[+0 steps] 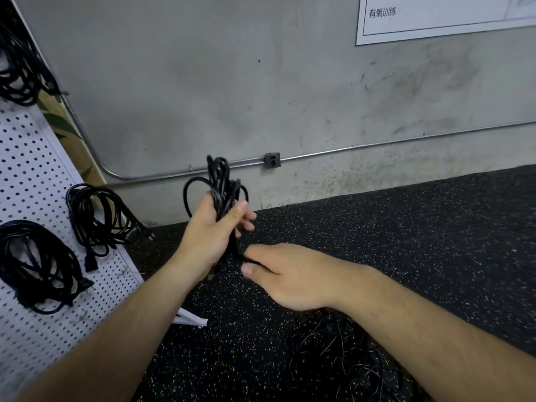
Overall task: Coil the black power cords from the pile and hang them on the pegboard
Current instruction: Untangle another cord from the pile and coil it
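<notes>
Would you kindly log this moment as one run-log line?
step: coiling | left hand: grips black coiled power cord | right hand: pinches same cord lower down | white perforated pegboard: coils hanging

One wide-angle view comes from a camera worn on the person's head, facing forward and tilted down. Both forearms run in from the bottom edge. The left hand (208, 230) and right hand (290, 274) meet near the middle of the frame, close to the lens, holding a black power cord (222, 181). The speckled floor (406, 227) fills the lower half, a grey wall (203, 82) stands ahead, and the pegboard (34, 175) slants along the left edge.
</notes>
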Available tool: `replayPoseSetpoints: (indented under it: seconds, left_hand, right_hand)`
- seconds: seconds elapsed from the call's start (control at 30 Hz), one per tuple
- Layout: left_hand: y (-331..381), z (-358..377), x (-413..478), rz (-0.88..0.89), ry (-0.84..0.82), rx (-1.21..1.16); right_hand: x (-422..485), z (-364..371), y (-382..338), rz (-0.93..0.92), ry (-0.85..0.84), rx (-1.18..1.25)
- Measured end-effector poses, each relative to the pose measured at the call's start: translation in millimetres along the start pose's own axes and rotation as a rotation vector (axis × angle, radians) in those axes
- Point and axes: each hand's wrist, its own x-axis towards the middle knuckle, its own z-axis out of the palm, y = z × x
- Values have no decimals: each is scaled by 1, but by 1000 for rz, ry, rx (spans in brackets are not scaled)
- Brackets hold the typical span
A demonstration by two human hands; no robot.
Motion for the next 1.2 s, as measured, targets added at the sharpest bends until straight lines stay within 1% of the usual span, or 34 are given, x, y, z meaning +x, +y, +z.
replayPoseSetpoints:
  seconds: [0.07, 0.13, 0.17, 0.23, 0.3, 0.33, 0.43, 0.5, 0.6, 0.67, 0.73, 0.8, 0.87, 0.9, 0.97, 1.07, 1.13, 1.2]
  left_hand:
    - [4, 11, -7, -30, -78, 3]
    - [6, 16, -11, -79, -118, -9]
    - [6, 18, -12, -119, -125, -61]
    - [9, 22, -15, -220, -144, -205]
    - [14, 25, -17, -285, -193, -256]
    - [15, 26, -18, -295, -231, -273]
    - [20, 29, -19, -320, -335, -396]
    - [21, 27, -18, -349, -391, -436]
    - [22, 17, -15, -400, -458, -483]
    - [23, 6, -11, -411, -467, -567]
    - [26, 0, -8, -408, -428, -653]
    - [27, -3, -5, -391, -404, -741]
    - [26, -5, -2, -358, -420, -858]
    - [26, -7, 0, -330, -423, -906]
    - [27, -10, 3, -274, -366, -951]
    - [30, -5, 6, -262, -151, -908]
    - [27, -3, 8, -254, -40, -860]
    - [22, -6, 11, -246, 6, -848]
  right_hand:
    - [0, -6, 1, -39, 24, -87]
    - [0, -14, 6, -64, 108, -168]
    - [0, -18, 10, -75, 179, -167]
    - [1, -24, 19, -72, 355, -81]
    - [3, -29, 28, 11, 507, -45]
    - [3, -30, 32, 59, 543, -32]
    - [5, -34, 45, 127, 590, 67]
    - [8, -34, 54, 117, 602, 119]
    - [7, -36, 69, 63, 627, 117]
    - [3, -40, 82, 64, 653, 141]
    - [1, -39, 98, 114, 668, 263]
    - [2, -31, 109, 188, 631, 479]
    - [5, -14, 112, 276, 518, 672]
    - [5, -4, 113, 332, 440, 699]
    - [5, 19, 111, 438, 270, 641]
    - [10, 46, 105, 495, 30, 414]
    - [14, 54, 99, 510, -21, 323]
    - [15, 54, 91, 524, -38, 302]
